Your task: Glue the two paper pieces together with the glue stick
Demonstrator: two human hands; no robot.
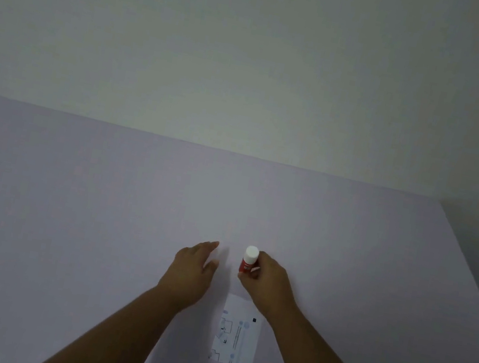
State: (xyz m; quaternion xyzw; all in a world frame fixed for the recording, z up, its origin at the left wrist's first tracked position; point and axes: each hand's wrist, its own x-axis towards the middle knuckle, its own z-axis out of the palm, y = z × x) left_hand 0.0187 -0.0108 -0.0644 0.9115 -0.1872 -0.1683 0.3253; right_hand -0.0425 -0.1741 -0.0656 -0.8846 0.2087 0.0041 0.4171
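On table (66, 214), R hand (270, 278) grips capped glue stick (248, 261) upright; L hand (193, 264) open, w/ paper (236, 337) near.

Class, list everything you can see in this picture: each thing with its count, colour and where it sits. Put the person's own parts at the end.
glue stick: one, red body with white cap on, upright, held above the table's middle, beyond the paper
printed paper: one seen, white with small diagrams and text, flat on the table between the forearms, near edge; a second piece cannot be made out
table: one, pale lilac-grey, fills the lower half
wall: one, off-white, behind the table, a faint dark smudge high up
left hand: one, open, fingers spread, just left of the glue stick, not touching it
right hand: one, closed around the glue stick
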